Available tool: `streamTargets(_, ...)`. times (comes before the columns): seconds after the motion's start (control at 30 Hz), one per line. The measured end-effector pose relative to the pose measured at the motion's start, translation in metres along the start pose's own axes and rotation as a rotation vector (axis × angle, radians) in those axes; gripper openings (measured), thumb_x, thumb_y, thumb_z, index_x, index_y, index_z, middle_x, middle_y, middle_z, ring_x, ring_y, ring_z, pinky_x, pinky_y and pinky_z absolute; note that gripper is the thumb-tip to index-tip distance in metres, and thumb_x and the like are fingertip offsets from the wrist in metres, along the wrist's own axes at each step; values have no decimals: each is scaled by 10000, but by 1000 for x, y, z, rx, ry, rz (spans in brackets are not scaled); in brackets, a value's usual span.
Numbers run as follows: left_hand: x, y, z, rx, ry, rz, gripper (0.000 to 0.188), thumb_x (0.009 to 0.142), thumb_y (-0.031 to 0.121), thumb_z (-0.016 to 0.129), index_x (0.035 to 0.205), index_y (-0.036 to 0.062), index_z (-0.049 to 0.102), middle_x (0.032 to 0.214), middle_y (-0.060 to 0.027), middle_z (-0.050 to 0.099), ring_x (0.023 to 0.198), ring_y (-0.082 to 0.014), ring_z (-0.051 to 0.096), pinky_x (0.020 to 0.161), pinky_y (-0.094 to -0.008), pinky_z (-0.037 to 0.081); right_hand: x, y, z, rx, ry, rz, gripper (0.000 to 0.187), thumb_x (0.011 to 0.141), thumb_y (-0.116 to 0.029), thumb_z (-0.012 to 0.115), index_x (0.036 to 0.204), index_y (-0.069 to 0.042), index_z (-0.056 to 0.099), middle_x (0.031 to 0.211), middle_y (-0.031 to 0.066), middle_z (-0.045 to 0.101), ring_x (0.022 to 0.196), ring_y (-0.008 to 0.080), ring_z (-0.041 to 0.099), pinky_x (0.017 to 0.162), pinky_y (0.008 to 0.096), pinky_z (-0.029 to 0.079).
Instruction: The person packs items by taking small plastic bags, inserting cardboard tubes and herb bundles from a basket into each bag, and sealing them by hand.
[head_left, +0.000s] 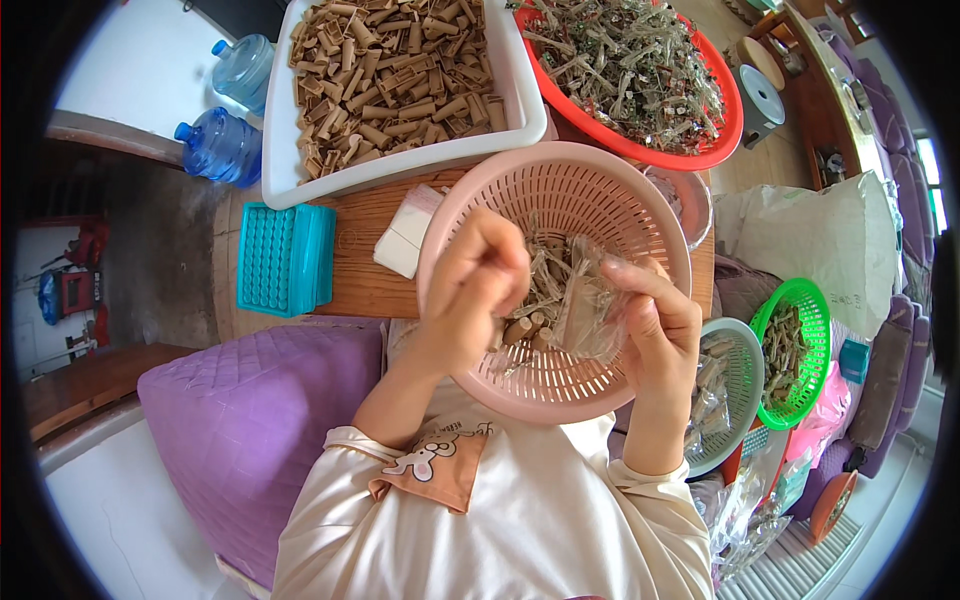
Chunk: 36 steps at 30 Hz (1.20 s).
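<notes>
A pink plastic colander [480, 200] sits in front of me, with thin clear-wrapped pieces and a few brown rolled pieces [519, 331] inside. My right hand [660, 325] pinches a small clear plastic bag [588, 312] by its edge, over the colander. The bag looks flat and crinkled; whether anything is in it I cannot tell. My left hand [474, 290] hovers over the colander's left side, its fingers curled together. What those fingers hold, if anything, is hidden.
A white tub [400, 155] of brown rolled pieces and a red basin [735, 110] of clear-wrapped pieces stand behind. At left are a turquoise rack [285, 260] and white cards [405, 235]. Grey [745, 370] and green [822, 340] baskets stand at right.
</notes>
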<state>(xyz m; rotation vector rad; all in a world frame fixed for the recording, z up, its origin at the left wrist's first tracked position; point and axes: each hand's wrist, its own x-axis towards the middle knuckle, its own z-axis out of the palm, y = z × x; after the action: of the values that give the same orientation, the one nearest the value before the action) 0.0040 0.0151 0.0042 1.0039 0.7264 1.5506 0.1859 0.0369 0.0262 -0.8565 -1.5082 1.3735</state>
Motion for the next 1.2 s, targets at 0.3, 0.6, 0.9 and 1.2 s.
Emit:
streamTargets(0.3, -1, 4, 9, 393, -179, -66, 69, 813, 64, 481, 864, 33, 514, 517, 8, 365, 467, -58, 347, 433, -231, 272, -4, -9, 9, 399, -28, 160, 303, 875, -163, 519, 1050, 80, 569, 872, 65, 577, 738, 82, 494, 647, 204, 386)
streamTargets(0.6, 2, -9, 14, 1188, -145, 824, 144, 668, 86, 607, 794, 106, 542, 524, 34, 340, 457, -86, 403, 411, -238, 325, -11, 12, 5, 1138, -40, 257, 361, 846, -291, 491, 594, -51, 398, 613, 18, 349, 511, 113, 401, 476, 223, 336)
streamTargets(0.9, -7, 0, -64, 1316, 417, 435, 42, 802, 103, 573, 812, 71, 599, 701, -51, 555, 497, -179, 473, 463, -276, 375, -81, 12, -119, -884, 393, 490, 261, 774, -79, 578, 572, -11, 429, 526, 54, 459, 475, 125, 448, 466, 248, 347)
streamTargets(1.2, -13, -61, -172, 1346, 511, -190, 170, 841, 149, 488, 905, 27, 587, 762, -171, 599, 727, -318, 587, 652, -373, 453, -43, -3, -80, -1114, 227, 410, 146, 764, -54, 554, 895, -34, 615, 778, 149, 598, 676, 282, 596, 629, 339, 467)
